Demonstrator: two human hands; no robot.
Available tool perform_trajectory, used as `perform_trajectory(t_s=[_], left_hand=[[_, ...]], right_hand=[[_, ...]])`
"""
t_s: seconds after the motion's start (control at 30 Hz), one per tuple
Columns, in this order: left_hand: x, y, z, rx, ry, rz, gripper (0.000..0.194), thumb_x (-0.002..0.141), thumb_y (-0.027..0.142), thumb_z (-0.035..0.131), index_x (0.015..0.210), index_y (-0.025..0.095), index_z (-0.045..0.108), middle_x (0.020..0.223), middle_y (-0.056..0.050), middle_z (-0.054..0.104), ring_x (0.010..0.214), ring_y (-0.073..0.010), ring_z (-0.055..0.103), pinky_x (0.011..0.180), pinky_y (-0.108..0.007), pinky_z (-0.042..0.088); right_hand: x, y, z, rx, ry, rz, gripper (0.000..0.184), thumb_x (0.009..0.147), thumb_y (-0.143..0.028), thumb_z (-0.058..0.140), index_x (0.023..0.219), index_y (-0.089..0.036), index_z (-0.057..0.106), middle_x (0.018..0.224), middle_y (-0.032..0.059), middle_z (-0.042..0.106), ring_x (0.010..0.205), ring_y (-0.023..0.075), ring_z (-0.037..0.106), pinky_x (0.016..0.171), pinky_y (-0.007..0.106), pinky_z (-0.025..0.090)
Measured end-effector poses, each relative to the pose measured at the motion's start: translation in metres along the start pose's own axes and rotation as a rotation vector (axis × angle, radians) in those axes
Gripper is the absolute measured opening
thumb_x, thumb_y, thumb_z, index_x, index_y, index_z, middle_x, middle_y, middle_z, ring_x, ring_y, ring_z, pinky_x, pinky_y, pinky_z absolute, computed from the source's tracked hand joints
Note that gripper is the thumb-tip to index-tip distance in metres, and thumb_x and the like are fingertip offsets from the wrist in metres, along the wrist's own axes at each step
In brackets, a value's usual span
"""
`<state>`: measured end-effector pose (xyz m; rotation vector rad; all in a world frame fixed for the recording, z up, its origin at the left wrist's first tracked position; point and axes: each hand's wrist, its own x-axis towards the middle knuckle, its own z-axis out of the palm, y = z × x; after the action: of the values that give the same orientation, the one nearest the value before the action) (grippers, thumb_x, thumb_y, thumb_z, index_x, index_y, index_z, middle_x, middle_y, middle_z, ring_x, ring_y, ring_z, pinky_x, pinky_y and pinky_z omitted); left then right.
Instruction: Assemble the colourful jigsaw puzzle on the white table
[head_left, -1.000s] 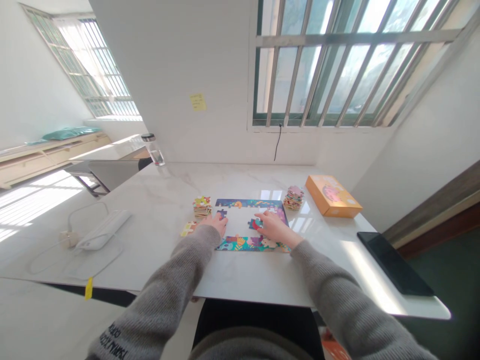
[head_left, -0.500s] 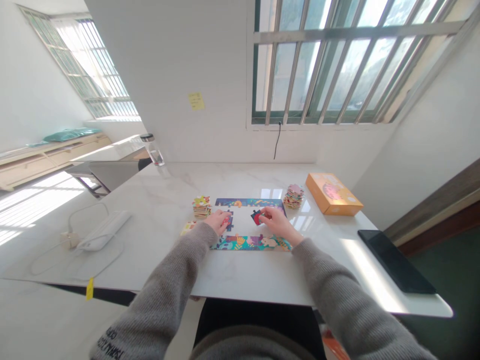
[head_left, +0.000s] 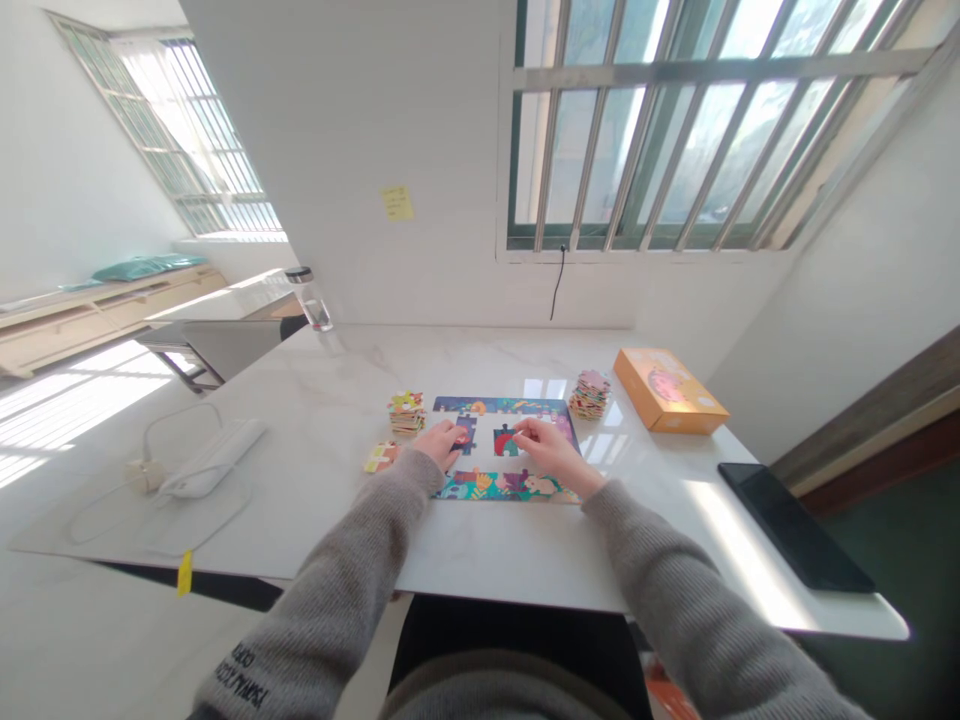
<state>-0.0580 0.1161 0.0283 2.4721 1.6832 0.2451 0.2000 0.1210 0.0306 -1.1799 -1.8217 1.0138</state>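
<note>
My left hand (head_left: 439,443) has its fingers on a purple piece (head_left: 468,430), though I can't tell if it grips; inside the puzzle border (head_left: 480,488), my right hand (head_left: 546,448) pinches a red-and-teal piece (head_left: 504,443), left of the far-right orange box (head_left: 670,392)

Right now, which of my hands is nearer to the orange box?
Right. Your right hand is over the right part of the puzzle, to the left of the orange box and closer to you; your left hand is farther from it, at the puzzle's left side.
</note>
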Motion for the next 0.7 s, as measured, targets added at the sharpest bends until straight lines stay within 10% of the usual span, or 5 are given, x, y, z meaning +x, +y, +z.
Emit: perform_trajectory(t_s=[0.33,0.7], left_hand=[[-0.066,-0.006,-0.001,-0.06,0.385,0.054,0.03,0.096,0.018,0.041,0.111,0.018,0.066,0.107,-0.009,0.067,0.106,-0.0236,0.062,0.098,-0.04,0.051],[-0.126,-0.016,0.035,0.034,0.454,0.112,0.034,0.093,0.014,0.042,0.114,0.016,0.069,0.111,-0.012,0.07,0.106,-0.0247,0.063,0.097,-0.042,0.056]], right_hand=[[0.011,-0.013,0.025,-0.008,-0.11,-0.027,0.016,0.083,-0.022,0.058,0.098,-0.018,0.058,0.07,-0.0032,0.063,0.062,0.0118,0.054,0.058,0.022,0.04],[0.04,-0.047,0.1,-0.249,-0.212,-0.061,0.013,0.088,-0.016,0.059,0.1,-0.018,0.062,0.08,-0.0003,0.074,0.074,0.0127,0.066,0.068,0.023,0.045]])
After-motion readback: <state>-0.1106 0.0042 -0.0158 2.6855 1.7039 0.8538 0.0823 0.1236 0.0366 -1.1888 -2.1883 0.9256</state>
